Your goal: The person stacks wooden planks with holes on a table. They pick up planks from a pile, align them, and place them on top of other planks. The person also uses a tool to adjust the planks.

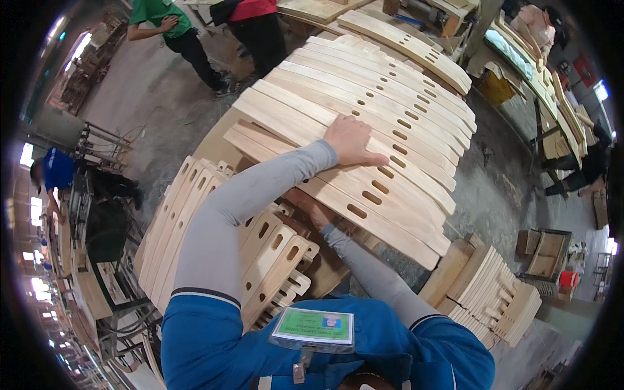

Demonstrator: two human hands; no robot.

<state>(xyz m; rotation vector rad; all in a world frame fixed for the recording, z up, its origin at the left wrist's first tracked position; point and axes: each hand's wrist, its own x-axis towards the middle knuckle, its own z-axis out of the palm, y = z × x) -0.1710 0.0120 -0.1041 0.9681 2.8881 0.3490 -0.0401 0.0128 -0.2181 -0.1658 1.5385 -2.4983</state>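
My left hand (352, 140) reaches across the top of a row of pale wooden slats (409, 140), its thumb stretched to the right and its fingertips curled out of sight over a slat. Below and nearer, my right hand (313, 209) is at the near edge of the front slat (338, 195), partly hidden under it, its fingers in shadow. The slats lie side by side, each with oblong slots near the middle and a shaped right end. At the left, the ends of the nearest slats are uneven and overlap.
Slotted wooden panels (270, 250) are stacked close to my body at the left. Another stack of wooden pieces (484, 292) stands at the lower right. A person in green (166, 32) and several others are around, and a workbench (533, 71) is at the far right.
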